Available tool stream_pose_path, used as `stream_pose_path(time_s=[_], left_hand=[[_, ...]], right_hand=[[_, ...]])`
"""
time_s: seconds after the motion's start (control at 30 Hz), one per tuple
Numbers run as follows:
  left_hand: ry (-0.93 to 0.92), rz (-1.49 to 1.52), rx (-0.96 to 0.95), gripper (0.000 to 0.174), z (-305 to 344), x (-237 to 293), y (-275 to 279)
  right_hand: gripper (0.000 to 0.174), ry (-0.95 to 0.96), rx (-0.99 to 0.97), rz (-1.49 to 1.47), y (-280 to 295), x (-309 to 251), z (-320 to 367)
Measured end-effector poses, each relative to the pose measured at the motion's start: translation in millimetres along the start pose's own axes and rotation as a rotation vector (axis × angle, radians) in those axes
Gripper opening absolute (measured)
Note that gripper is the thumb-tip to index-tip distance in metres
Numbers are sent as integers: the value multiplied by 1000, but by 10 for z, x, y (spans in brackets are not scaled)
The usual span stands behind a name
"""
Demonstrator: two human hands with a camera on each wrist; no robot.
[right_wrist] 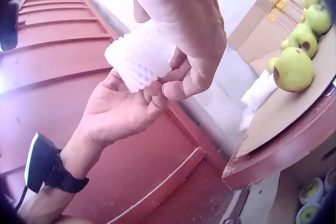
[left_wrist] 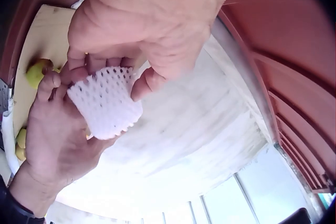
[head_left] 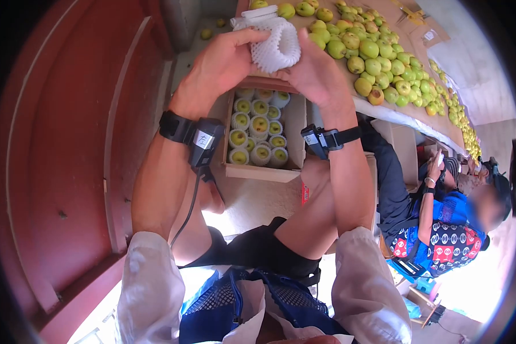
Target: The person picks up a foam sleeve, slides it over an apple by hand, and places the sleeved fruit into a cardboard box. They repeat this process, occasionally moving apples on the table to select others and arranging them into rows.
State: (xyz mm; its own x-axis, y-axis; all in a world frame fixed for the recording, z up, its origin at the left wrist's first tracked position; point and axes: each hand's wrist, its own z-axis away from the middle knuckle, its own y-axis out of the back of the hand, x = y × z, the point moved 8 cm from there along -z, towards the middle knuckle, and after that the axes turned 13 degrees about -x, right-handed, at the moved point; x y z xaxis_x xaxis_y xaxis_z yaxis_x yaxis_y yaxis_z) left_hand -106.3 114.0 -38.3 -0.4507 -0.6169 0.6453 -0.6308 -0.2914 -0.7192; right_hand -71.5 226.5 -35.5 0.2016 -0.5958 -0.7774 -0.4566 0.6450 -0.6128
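A white foam fruit net is held up between my two hands, its round opening showing white inside. My left hand pinches it from the left, with thumb and fingers at the rim in the left wrist view. From the other side my right hand grips it, fingertips on its edge in the right wrist view. No apple shows in the net. Just below the hands stands a cardboard box of green-yellow apples, each in a foam net. More white foam nets lie on the tabletop behind.
Loose apples are heaped along the cardboard-covered table to the right. A red panelled door runs along the left side. Another person sits at the right by the table, holding something white.
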Motion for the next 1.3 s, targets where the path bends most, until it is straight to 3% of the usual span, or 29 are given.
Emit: stream_pose_path(time_s=[0.17,0.27,0.37,0.5,0.6,0.7,0.8,0.9,1.1,1.3], left_hand=[[43,-134,-40,44,11,-34,-74],[64,-171,-34,41,-11,-75,-46],[91,-197,63,36,-8,-103,28],[125,-398,278,34,-35,-178,288],[254,-694,305,42,-149,-390,471],[390,-1120,380,59,-335,-496,440],[258,-1359,377,74,-602,-668,687],[331,-1518,350,86,-730,-800,704],[376,-1446,245,90,-956,-977,868],[245,-1471,236,77,-882,-940,564]], right_hand=[[47,-44,-7,18,141,5,95],[40,31,4,66,103,-98,132],[40,195,137,-5,315,-281,214],[26,500,327,-159,825,-758,546],[27,593,515,-222,1122,-885,832],[29,624,553,-247,1092,-924,932],[31,636,564,-273,953,-963,966],[32,650,518,-263,889,-995,963],[34,615,421,-232,943,-1040,962],[36,633,445,-241,908,-1095,1006]])
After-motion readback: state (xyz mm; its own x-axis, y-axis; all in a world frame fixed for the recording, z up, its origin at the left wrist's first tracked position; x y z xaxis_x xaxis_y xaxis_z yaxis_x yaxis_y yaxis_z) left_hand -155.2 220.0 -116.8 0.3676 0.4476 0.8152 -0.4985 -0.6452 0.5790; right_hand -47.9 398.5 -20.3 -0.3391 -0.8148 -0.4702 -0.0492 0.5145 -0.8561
